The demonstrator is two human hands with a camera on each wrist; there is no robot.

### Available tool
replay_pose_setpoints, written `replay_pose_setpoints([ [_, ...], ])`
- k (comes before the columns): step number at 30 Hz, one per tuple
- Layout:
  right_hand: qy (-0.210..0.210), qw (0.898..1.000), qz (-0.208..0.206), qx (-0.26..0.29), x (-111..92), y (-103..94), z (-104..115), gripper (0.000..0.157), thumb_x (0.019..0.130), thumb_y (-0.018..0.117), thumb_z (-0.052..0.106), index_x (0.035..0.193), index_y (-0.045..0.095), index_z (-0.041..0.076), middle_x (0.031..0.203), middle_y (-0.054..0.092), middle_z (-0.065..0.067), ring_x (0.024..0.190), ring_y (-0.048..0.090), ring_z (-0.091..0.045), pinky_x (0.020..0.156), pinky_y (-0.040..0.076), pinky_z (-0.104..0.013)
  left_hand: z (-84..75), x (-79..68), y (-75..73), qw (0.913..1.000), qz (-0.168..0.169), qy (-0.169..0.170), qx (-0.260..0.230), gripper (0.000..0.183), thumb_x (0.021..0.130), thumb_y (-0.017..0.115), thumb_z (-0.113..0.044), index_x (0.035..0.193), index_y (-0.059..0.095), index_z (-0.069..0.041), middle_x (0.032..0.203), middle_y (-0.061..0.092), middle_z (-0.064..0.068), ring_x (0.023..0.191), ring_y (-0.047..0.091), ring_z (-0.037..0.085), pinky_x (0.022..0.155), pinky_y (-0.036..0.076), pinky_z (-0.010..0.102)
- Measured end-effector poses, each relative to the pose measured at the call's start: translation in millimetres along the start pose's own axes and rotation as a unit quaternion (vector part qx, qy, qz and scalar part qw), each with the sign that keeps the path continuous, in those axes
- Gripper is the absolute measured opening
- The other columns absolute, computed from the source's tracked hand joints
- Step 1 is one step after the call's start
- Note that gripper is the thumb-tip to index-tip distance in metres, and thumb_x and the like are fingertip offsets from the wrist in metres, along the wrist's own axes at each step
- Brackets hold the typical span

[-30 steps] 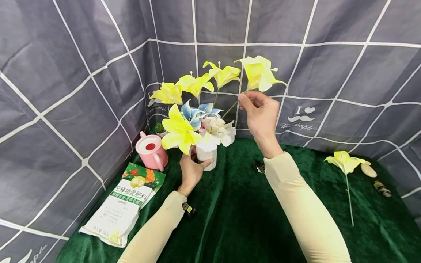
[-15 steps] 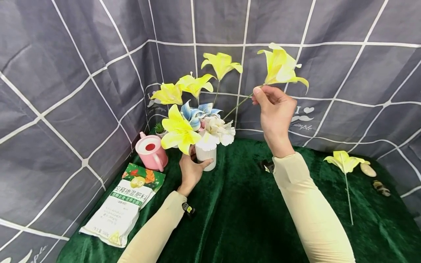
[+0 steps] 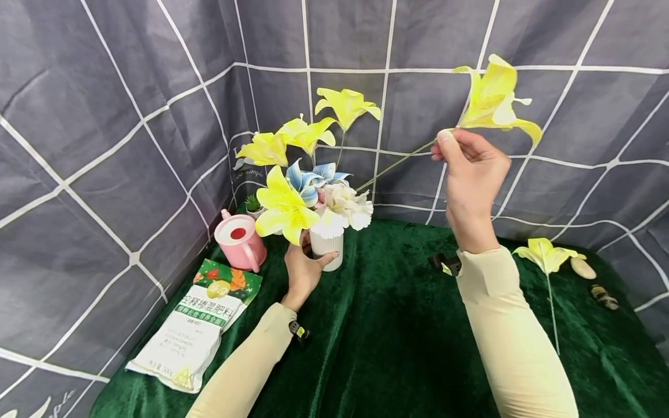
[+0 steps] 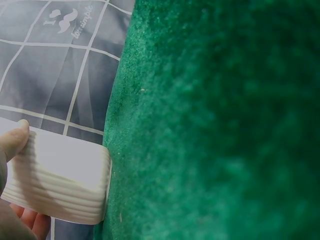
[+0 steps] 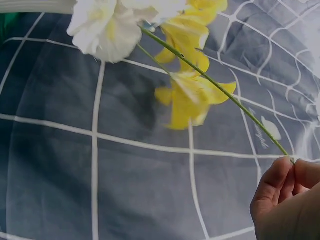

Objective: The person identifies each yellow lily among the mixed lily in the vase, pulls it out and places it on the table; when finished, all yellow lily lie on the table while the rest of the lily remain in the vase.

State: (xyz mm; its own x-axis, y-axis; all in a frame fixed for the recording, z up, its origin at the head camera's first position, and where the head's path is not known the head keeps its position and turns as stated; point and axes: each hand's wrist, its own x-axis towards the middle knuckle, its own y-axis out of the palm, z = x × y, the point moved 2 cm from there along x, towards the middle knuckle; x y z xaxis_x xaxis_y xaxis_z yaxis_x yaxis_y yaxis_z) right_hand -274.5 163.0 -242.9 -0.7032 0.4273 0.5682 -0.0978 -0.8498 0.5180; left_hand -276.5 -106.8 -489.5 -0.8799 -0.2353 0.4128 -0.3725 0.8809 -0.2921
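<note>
My left hand (image 3: 303,271) grips a white ribbed vase (image 3: 330,249) low on its side; the left wrist view shows the thumb and fingers around the vase (image 4: 65,175). Yellow lilies, blue lilies (image 3: 308,181) and white flowers (image 3: 345,209) fill it. My right hand (image 3: 477,180) pinches the stem of a yellow lily (image 3: 493,101) just below its bloom. That stem (image 5: 215,85) slants down leftward to the white flowers, and its lower end is hidden among them. Another yellow lily (image 3: 347,109) stands tall behind the bunch.
Left of the vase are a pink watering can (image 3: 241,244), a small potted plant (image 3: 254,204) and a fertilizer bag (image 3: 188,331). A loose yellow lily (image 3: 545,255) lies on the green cloth (image 3: 397,348) at right, near a pale stone (image 3: 582,267) and a striped stone (image 3: 604,296).
My right hand has moved right and slightly up, bending the pinched lily stem farther over to the right. The tall lily behind has swung slightly left. My left hand stays on the vase.
</note>
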Motion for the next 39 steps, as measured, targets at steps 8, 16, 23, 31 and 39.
replay_pose_setpoints([
  [8, -0.029, 0.998, -0.049, 0.029, 3.3, -19.5, 35.9, 0.01, 0.079, 0.077, -0.012, 0.083, 0.07, -0.017, 0.068, 0.071, -0.014, 0.057, 0.065, -0.021, 0.063, 0.057, -0.027, -1.5, 0.3, -0.4, 1.0, 0.001, 0.005, 0.004, 0.071, 0.073, 0.092, -0.028, 0.134, 0.057, -0.018, 0.125, 0.064, 0.006, 0.116, 0.066, 0.024, 0.099, 0.058, 0.043],
  [16, -0.117, 0.992, -0.044, 0.002, -1.6, -44.9, 78.0, 0.021, 0.078, 0.078, -0.012, 0.084, 0.065, -0.027, 0.064, 0.069, -0.014, 0.054, 0.062, -0.022, 0.063, 0.056, -0.03, -1.8, -0.4, -0.3, 0.9999, 0.007, -0.012, 0.003, 0.074, 0.072, 0.093, -0.027, 0.136, 0.055, -0.019, 0.128, 0.062, 0.006, 0.115, 0.065, 0.025, 0.101, 0.057, 0.045],
  [23, -0.112, 0.988, -0.018, -0.104, -3.5, -81.6, 100.3, 0.018, 0.083, 0.075, -0.006, 0.088, 0.068, -0.021, 0.071, 0.07, -0.009, 0.059, 0.063, -0.018, 0.068, 0.055, -0.027, -1.9, -0.8, -1.2, 1.0, -0.001, -0.006, 0.007, 0.075, 0.071, 0.093, -0.027, 0.135, 0.056, -0.017, 0.127, 0.063, 0.006, 0.114, 0.066, 0.026, 0.1, 0.057, 0.047],
  [31, -0.016, 0.887, 0.069, -0.456, 1.3, -120.7, 103.6, 0.009, 0.093, 0.071, 0.011, 0.094, 0.076, 0.003, 0.066, 0.067, 0.02, 0.06, 0.063, 0.003, 0.065, 0.049, -0.009, -4.2, -0.7, -2.1, 0.9999, -0.001, -0.006, 0.012, 0.073, 0.072, 0.092, -0.026, 0.135, 0.056, -0.017, 0.127, 0.063, 0.008, 0.114, 0.066, 0.028, 0.1, 0.057, 0.048],
  [39, 0.121, 0.774, 0.179, -0.595, 10.0, -168.8, 70.2, 0.018, 0.095, 0.07, 0.032, 0.088, 0.078, 0.017, 0.056, 0.062, 0.026, 0.054, 0.054, 0.005, 0.049, 0.038, -0.022, -5.7, -2.3, -2.3, 0.9999, -0.001, -0.008, 0.011, 0.074, 0.073, 0.092, -0.025, 0.136, 0.055, -0.016, 0.128, 0.062, 0.008, 0.113, 0.066, 0.028, 0.1, 0.057, 0.048],
])
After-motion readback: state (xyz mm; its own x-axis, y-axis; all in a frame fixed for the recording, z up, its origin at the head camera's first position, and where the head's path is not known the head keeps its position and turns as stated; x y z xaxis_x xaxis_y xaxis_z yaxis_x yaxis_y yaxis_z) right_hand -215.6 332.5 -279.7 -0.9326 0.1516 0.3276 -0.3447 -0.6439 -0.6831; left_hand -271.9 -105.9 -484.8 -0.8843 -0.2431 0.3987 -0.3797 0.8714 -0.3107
